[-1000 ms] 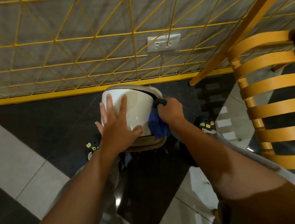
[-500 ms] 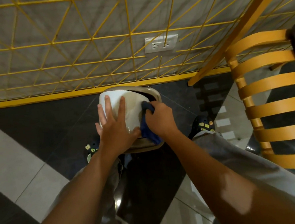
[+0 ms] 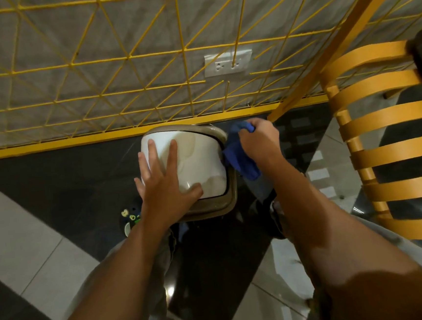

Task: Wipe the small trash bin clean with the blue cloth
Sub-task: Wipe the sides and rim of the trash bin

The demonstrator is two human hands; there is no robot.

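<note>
Well, blue cloth [image 3: 240,157] against trash bin [image 3: 199,155]

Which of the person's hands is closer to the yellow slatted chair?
Right. The right hand, gripping the blue cloth, is beside the trash bin on the side facing the chair; the left hand lies flat on the bin, farther away.

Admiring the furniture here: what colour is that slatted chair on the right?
The chair is yellow-orange, clearest in the head view.
</note>
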